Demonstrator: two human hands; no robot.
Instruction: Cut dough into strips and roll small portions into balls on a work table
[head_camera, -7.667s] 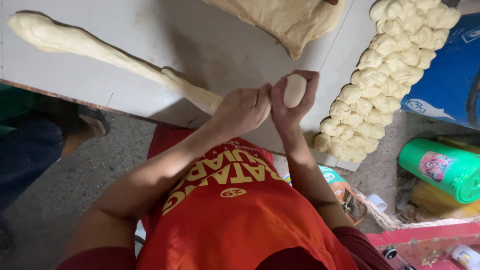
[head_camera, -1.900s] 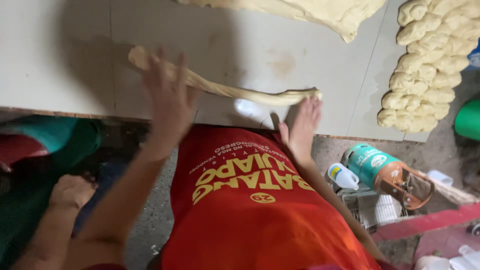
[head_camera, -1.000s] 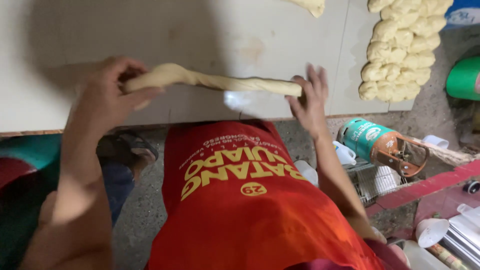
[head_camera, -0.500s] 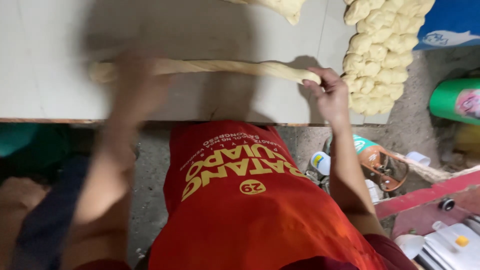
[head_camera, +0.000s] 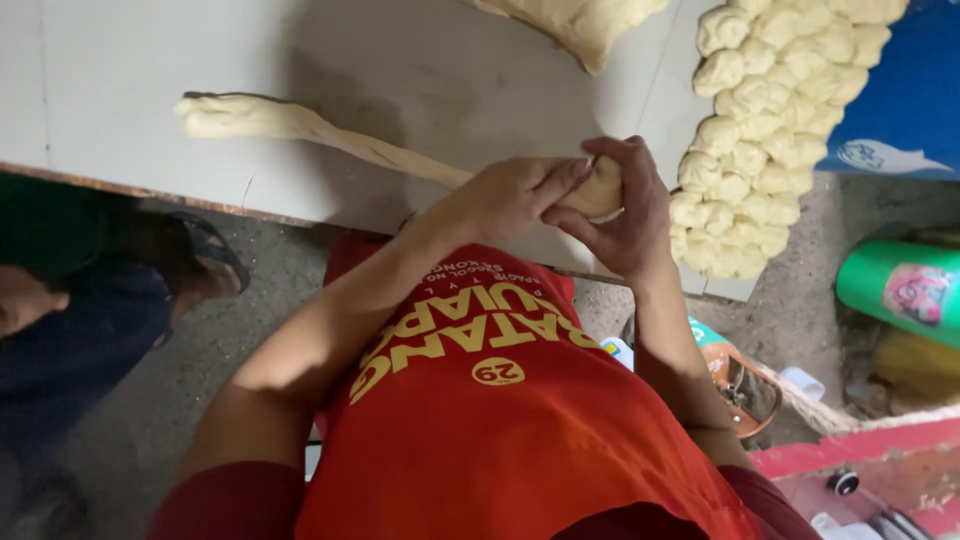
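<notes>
Long rope of pale dough (head_camera: 300, 125) lies diagonally on the white tabletop (head_camera: 140, 70), thick blunt end at far left, thinning toward the hands near the table's front edge. Left hand (head_camera: 510, 195) lies over the rope's near end, fingers pressed together and pointing right, clamped down on the dough. Right hand (head_camera: 625, 215) cups the end lump from the right side, fingers curled around it, thumb below; both hands touch each other over the lump. Pile of small dough pieces (head_camera: 770, 130) sits just right of the hands, running along the table's right side, close to the right hand's knuckles. Bigger flat slab of dough (head_camera: 585, 25) at top edge, apart from the rope. Person wears red shirt with yellow print. Green cylindrical container (head_camera: 900, 290) on the floor at right. Another person's dark sandal (head_camera: 205, 260) and leg visible left, below table.
</notes>
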